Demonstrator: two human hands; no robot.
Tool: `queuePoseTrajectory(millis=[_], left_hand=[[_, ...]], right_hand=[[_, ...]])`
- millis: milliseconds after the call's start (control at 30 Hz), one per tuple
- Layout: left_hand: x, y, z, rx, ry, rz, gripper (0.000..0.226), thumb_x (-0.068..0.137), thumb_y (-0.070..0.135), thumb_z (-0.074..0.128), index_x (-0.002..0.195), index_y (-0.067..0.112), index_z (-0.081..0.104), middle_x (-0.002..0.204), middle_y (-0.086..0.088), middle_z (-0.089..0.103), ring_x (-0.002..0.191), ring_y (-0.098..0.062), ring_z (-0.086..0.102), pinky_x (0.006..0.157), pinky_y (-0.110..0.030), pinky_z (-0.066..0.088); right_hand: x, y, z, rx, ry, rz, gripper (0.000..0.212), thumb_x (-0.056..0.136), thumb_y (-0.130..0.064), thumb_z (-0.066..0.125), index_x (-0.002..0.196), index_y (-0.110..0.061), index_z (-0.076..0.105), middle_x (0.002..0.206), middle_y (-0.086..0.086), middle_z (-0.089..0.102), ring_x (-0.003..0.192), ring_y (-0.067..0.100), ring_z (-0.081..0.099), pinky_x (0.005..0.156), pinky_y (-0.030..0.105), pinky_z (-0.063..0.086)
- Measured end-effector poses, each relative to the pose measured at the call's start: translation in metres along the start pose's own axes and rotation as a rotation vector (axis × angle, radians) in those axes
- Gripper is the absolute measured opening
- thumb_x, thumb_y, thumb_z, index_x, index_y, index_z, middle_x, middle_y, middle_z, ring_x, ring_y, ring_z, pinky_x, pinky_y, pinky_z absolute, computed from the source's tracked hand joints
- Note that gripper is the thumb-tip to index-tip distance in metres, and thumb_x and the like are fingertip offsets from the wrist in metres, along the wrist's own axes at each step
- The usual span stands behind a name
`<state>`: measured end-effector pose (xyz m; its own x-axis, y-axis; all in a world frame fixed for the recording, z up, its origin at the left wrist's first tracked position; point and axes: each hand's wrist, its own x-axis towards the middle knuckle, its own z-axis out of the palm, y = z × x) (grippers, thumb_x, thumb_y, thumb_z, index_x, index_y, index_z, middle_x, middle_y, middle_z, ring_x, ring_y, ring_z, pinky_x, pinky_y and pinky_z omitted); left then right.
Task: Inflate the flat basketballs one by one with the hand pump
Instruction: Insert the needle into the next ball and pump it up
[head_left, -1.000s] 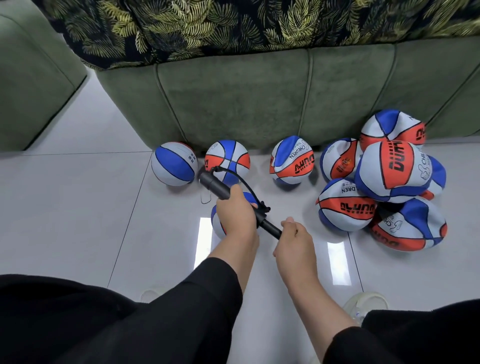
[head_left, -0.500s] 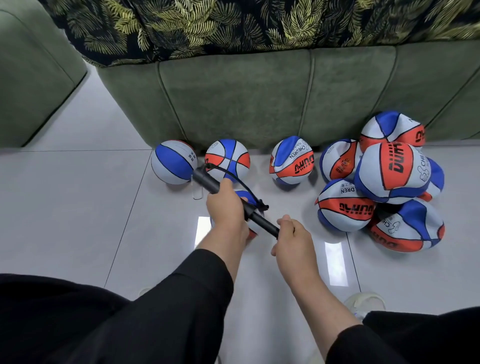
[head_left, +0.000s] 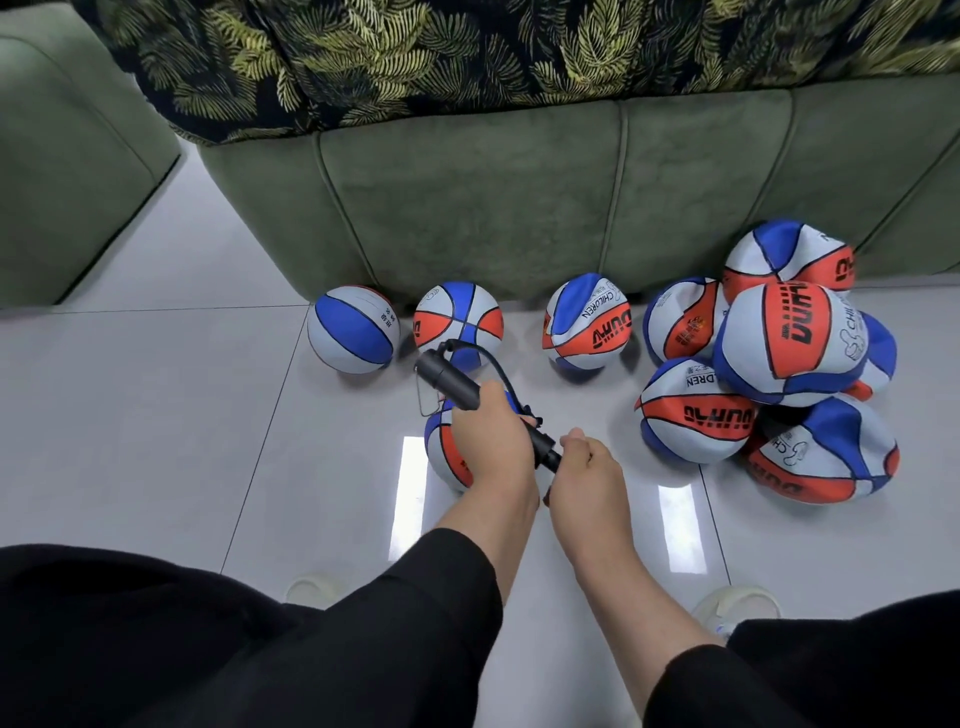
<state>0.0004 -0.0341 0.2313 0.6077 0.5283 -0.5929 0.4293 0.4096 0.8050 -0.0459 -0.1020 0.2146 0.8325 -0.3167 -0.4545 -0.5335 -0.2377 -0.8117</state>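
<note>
My left hand (head_left: 491, 434) grips the barrel of the black hand pump (head_left: 451, 382), which lies slanted from upper left to lower right. My right hand (head_left: 584, 470) grips the pump's handle end, close against the barrel. A thin black hose loops from the pump's far tip back toward my left hand. Under my left hand sits a red, white and blue basketball (head_left: 445, 454), mostly hidden. Three round balls (head_left: 353, 335) (head_left: 460, 322) (head_left: 587, 322) line the sofa base. A heap of several flat, dented balls (head_left: 789, 343) lies at the right.
A green sofa (head_left: 519, 197) with a leaf-print throw (head_left: 467, 47) runs across the back, and a second green seat (head_left: 62, 156) stands at the left. The floor is glossy pale tile. My black-clad knees and light shoes (head_left: 737, 605) fill the bottom edge.
My right hand has pushed the handle in toward my left hand, so the exposed rod has shortened. The pump and both hands shifted slightly. The balls have not moved.
</note>
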Motion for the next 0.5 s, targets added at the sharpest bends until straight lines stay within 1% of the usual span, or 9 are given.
queuePoseTrajectory(millis=[67,133,167,233,300,333,400,500], left_hand=[[-0.001,-0.002,0.000,0.009,-0.008,0.000,0.017,0.092,0.027,0.054,0.094,0.011,0.058,0.052,0.001,0.059,0.060,-0.025,0.059,0.061,-0.036,0.052],[0.001,0.002,0.001,0.026,-0.009,-0.005,0.020,0.092,0.030,0.055,0.095,0.011,0.060,0.054,0.001,0.060,0.058,-0.022,0.058,0.060,-0.033,0.052],[0.003,0.006,0.001,0.032,-0.016,-0.008,0.021,0.093,0.032,0.056,0.096,0.012,0.060,0.059,-0.001,0.061,0.057,-0.021,0.057,0.057,-0.030,0.051],[0.006,0.014,0.003,0.026,-0.036,-0.018,0.022,0.094,0.033,0.057,0.101,0.012,0.060,0.069,-0.006,0.062,0.056,-0.019,0.056,0.048,-0.024,0.047],[0.010,0.022,0.002,-0.009,-0.032,-0.018,0.018,0.095,0.029,0.058,0.101,0.012,0.058,0.070,-0.007,0.059,0.054,-0.018,0.054,0.038,-0.019,0.041],[0.014,0.026,0.000,-0.031,-0.016,-0.017,0.015,0.095,0.027,0.058,0.101,0.014,0.057,0.070,-0.006,0.057,0.054,-0.017,0.053,0.037,-0.017,0.039],[0.024,0.035,-0.006,-0.075,0.022,-0.024,0.011,0.095,0.026,0.058,0.100,0.016,0.056,0.069,-0.003,0.053,0.052,-0.016,0.053,0.038,-0.018,0.040],[0.034,0.038,-0.011,-0.098,0.042,-0.028,0.010,0.095,0.026,0.058,0.099,0.017,0.055,0.058,0.003,0.052,0.045,-0.012,0.052,0.042,-0.020,0.044]], right_hand=[[-0.002,-0.002,0.002,0.003,-0.005,-0.003,0.042,0.109,-0.042,0.029,0.113,-0.016,0.062,0.099,0.004,0.066,0.097,0.029,0.062,0.086,0.040,0.048],[-0.004,-0.004,0.004,0.015,-0.015,-0.002,0.045,0.107,-0.048,0.027,0.111,-0.019,0.061,0.101,0.006,0.068,0.098,0.029,0.063,0.089,0.043,0.051],[-0.004,-0.005,0.005,0.030,-0.016,0.000,0.045,0.106,-0.050,0.026,0.109,-0.022,0.061,0.102,0.008,0.069,0.098,0.029,0.064,0.090,0.044,0.052],[-0.004,-0.007,0.003,0.057,-0.012,0.005,0.039,0.107,-0.050,0.027,0.100,-0.029,0.060,0.097,0.009,0.071,0.094,0.028,0.064,0.087,0.043,0.052],[-0.004,-0.006,-0.003,0.066,0.001,-0.002,0.037,0.107,-0.047,0.030,0.090,-0.031,0.059,0.089,0.009,0.070,0.089,0.028,0.064,0.084,0.043,0.050],[-0.004,-0.005,-0.006,0.069,0.009,-0.007,0.037,0.107,-0.046,0.031,0.088,-0.031,0.059,0.086,0.009,0.070,0.088,0.028,0.064,0.084,0.043,0.050],[-0.005,0.000,-0.010,0.065,0.015,-0.011,0.038,0.105,-0.048,0.033,0.088,-0.028,0.060,0.083,0.011,0.069,0.088,0.030,0.064,0.084,0.043,0.050],[-0.006,0.005,-0.012,0.058,0.004,-0.004,0.043,0.095,-0.055,0.030,0.093,-0.028,0.063,0.086,0.011,0.070,0.090,0.031,0.064,0.088,0.045,0.052]])
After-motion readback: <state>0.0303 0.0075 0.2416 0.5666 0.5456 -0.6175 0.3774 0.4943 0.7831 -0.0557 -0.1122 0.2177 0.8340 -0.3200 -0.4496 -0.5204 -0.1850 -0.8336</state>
